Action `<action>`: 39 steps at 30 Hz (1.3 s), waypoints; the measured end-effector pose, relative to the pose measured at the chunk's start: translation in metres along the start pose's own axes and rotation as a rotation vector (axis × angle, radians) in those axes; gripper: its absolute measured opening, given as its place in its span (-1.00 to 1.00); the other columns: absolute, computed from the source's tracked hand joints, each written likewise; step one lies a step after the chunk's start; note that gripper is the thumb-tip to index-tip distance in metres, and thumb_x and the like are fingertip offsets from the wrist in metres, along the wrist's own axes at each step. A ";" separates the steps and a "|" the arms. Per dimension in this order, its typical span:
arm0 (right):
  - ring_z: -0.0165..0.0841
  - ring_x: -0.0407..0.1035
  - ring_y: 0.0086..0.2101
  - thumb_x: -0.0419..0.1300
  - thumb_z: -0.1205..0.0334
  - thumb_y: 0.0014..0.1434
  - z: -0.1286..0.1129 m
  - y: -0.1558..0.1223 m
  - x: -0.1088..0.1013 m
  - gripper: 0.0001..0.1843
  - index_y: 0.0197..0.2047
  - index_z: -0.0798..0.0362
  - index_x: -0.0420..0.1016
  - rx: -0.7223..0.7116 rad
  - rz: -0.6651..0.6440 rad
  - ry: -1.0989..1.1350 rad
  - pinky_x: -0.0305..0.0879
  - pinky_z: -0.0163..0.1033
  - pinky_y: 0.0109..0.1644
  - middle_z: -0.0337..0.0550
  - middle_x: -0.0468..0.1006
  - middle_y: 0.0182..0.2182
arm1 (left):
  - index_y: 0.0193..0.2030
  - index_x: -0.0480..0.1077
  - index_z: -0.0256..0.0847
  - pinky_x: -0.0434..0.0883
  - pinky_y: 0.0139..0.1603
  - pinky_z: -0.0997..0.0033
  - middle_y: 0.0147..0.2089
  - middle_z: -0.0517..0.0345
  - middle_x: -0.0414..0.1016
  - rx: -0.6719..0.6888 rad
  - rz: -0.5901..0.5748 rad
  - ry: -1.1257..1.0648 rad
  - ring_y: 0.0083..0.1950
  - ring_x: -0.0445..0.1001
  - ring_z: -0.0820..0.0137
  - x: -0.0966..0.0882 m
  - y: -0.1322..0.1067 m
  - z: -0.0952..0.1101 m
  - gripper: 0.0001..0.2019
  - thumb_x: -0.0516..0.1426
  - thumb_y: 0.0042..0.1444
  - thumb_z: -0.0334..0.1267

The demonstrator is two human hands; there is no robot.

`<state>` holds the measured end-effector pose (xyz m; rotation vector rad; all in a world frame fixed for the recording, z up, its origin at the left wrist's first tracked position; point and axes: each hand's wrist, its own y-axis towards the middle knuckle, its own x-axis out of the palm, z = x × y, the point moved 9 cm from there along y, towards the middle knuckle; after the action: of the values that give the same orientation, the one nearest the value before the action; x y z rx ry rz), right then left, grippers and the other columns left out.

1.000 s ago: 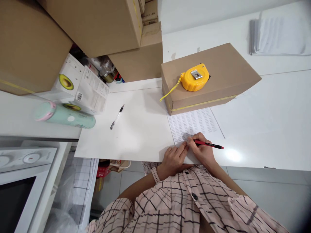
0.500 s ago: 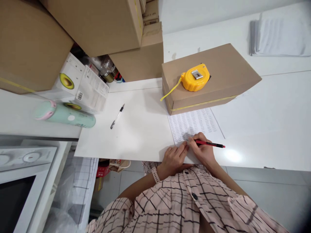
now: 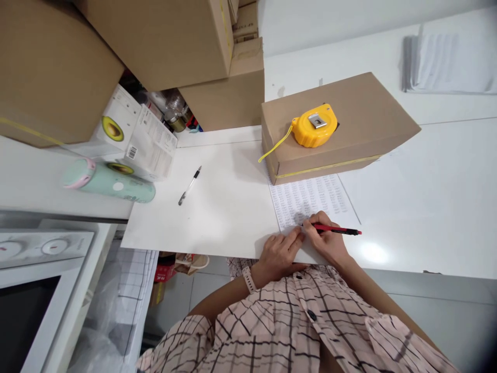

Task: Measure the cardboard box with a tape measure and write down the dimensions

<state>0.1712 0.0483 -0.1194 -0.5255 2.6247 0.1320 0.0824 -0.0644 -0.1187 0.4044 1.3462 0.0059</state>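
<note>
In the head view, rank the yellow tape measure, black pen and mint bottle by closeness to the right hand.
1. Yellow tape measure, on the box just beyond the right hand.
2. Black pen, off to the left.
3. Mint bottle, far left.

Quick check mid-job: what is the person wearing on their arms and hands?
Both hands are bare, with no gloves. The left hand has a pale pink watch strap at the wrist; the right hand and its wrist wear nothing. The forearms are uncovered. The shirt is pale pink with dark check lines and dark buttons.
</note>
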 end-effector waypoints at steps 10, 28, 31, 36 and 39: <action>-0.38 0.21 -0.53 0.15 0.00 0.30 0.000 -0.002 0.003 -0.68 -0.41 -0.07 0.18 0.000 -0.033 -0.068 0.17 -0.21 -0.40 -0.33 0.28 -0.57 | 0.37 0.36 -0.32 0.39 -0.08 0.22 0.34 -0.20 0.43 -0.002 0.001 -0.023 -0.08 0.54 0.20 0.000 0.001 0.000 -0.12 -0.29 0.34 0.37; -0.36 0.23 -0.52 0.15 -0.01 0.29 -0.002 -0.002 0.002 -0.68 -0.41 -0.07 0.19 -0.010 -0.009 -0.063 0.20 -0.21 -0.41 -0.32 0.29 -0.58 | 0.36 0.37 -0.30 0.41 -0.07 0.23 0.35 -0.21 0.42 -0.002 -0.014 -0.015 -0.06 0.54 0.21 0.000 0.000 -0.001 -0.10 -0.33 0.33 0.37; -0.33 0.30 -0.48 0.15 -0.01 0.31 -0.002 -0.005 -0.009 -0.70 -0.38 -0.07 0.24 -0.007 0.110 -0.044 0.25 -0.19 -0.36 -0.26 0.38 -0.52 | 0.35 0.39 -0.27 0.43 -0.04 0.21 0.36 -0.17 0.42 -0.008 -0.011 -0.037 -0.04 0.55 0.19 0.001 0.000 -0.002 -0.12 -0.29 0.33 0.38; -0.15 0.49 -0.21 0.13 0.01 0.36 0.015 -0.006 -0.064 -0.75 -0.02 -0.05 0.41 0.037 0.390 -0.189 0.36 -0.05 -0.10 -0.04 0.59 -0.19 | 0.33 0.40 -0.28 0.49 -0.05 0.17 0.35 -0.15 0.44 -0.010 -0.021 -0.070 -0.03 0.59 0.16 0.003 -0.001 -0.001 -0.16 -0.18 0.32 0.39; 0.00 0.43 0.00 0.03 0.19 0.34 0.016 0.005 -0.093 -0.67 0.11 -0.03 0.45 -0.167 0.379 -0.428 0.33 0.05 0.04 0.10 0.56 -0.03 | 0.29 0.41 -0.25 0.53 0.00 0.15 0.32 -0.13 0.47 -0.051 -0.060 -0.153 0.02 0.60 0.14 -0.003 0.003 -0.004 -0.25 -0.04 0.30 0.36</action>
<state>0.2524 0.0881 -0.0909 -0.0334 2.2690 0.5250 0.0783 -0.0612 -0.1160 0.3150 1.2043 -0.0395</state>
